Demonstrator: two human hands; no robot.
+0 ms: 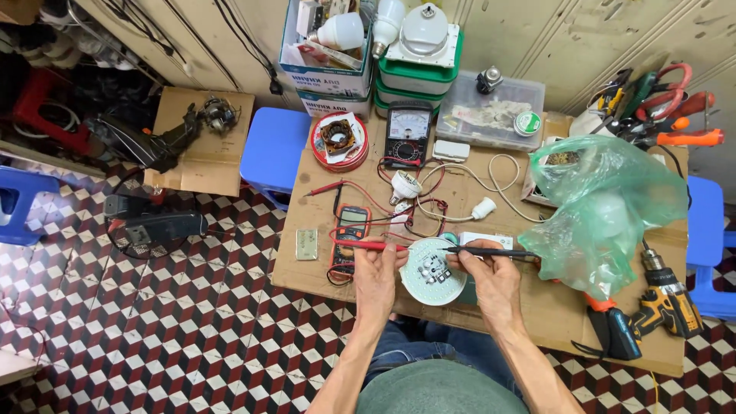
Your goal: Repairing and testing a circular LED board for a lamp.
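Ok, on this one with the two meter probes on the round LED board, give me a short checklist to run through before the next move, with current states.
1. Left hand holds the red probe: ok.
2. Right hand holds the black probe: ok.
3. Both tips over the round LED board: ok; exact contact pads cannot tell.
4. Orange digital multimeter lies within view beside the left hand: ok.
5. Meter reading or dial setting: cannot tell, too small.
6. Green plastic bag close to the right hand, may crowd the probe: not ok.
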